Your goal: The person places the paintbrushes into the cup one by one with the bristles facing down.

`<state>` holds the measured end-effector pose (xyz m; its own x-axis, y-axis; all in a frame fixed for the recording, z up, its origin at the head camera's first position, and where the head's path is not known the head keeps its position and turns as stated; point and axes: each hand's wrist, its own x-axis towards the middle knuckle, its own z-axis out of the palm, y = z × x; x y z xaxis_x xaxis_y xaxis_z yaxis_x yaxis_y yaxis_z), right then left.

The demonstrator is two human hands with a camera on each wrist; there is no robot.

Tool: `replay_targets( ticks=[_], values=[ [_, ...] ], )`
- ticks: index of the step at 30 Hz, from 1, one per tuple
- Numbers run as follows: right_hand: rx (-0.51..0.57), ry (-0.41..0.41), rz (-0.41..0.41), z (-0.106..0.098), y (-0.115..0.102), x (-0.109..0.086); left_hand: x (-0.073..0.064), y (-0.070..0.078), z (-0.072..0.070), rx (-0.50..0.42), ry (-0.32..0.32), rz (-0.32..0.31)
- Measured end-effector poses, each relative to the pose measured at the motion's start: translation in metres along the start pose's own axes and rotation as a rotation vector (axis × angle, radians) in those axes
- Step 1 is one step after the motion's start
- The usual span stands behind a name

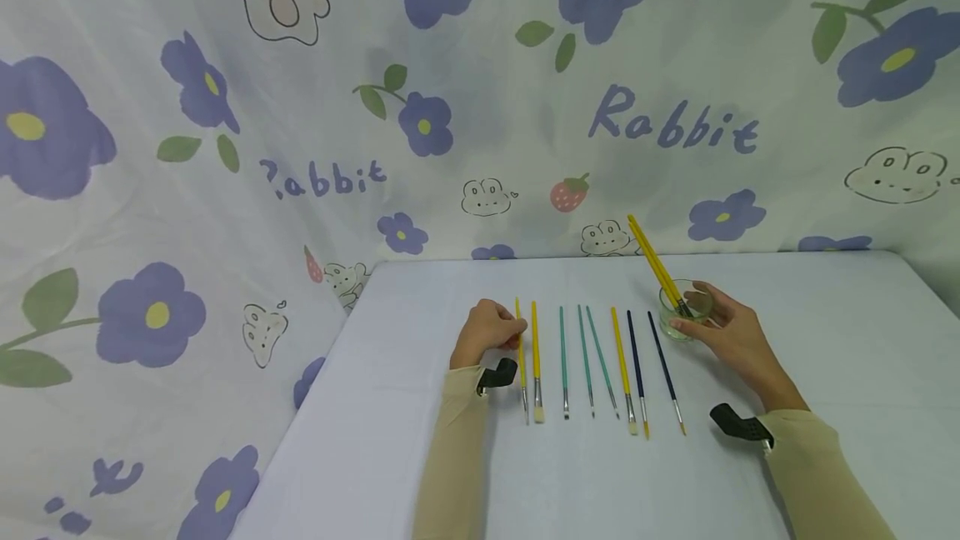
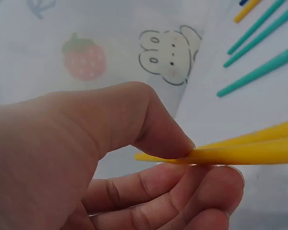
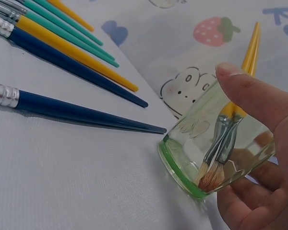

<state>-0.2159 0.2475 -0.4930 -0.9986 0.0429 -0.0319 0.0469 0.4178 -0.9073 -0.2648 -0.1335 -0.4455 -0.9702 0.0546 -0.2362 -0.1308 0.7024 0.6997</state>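
My left hand [image 1: 489, 330] pinches the thin handle of a yellow paintbrush [image 1: 522, 373] between thumb and fingers, near its tapered end. In the left wrist view that yellow handle [image 2: 249, 153] crosses the fingertips, with another yellow handle just behind it. On the right, my right hand [image 1: 738, 344] grips a clear greenish glass cup [image 3: 182, 153], thumb on one side and fingers round the other. Two yellow paintbrushes [image 1: 649, 252] lean in the cup, bristles down at its base and handles sticking out past the rim.
Between the hands, more paintbrushes lie in a row, bristles toward me: a yellow one [image 1: 536, 340], three teal ones [image 1: 564, 357], another yellow one [image 1: 620, 348] and two dark blue ones [image 1: 663, 361]. A white cloth covers the table [image 1: 360, 440]; a flower-patterned curtain [image 1: 495, 123] hangs behind.
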Motion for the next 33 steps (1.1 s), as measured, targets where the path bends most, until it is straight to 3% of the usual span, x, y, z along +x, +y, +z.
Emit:
replay_targets(
  ticks=[13,19,33],
  values=[
    [-0.004,0.001,0.004,-0.001,-0.002,-0.001,-0.004,0.015,-0.002,-0.201,-0.038,0.035],
    [-0.003,-0.001,0.006,0.0,-0.002,-0.002,-0.006,0.019,-0.002,-0.324,-0.044,0.102],
    [0.009,-0.009,0.0,0.0,-0.001,-0.002,-0.007,0.036,0.012,-0.643,0.01,0.181]
  ],
)
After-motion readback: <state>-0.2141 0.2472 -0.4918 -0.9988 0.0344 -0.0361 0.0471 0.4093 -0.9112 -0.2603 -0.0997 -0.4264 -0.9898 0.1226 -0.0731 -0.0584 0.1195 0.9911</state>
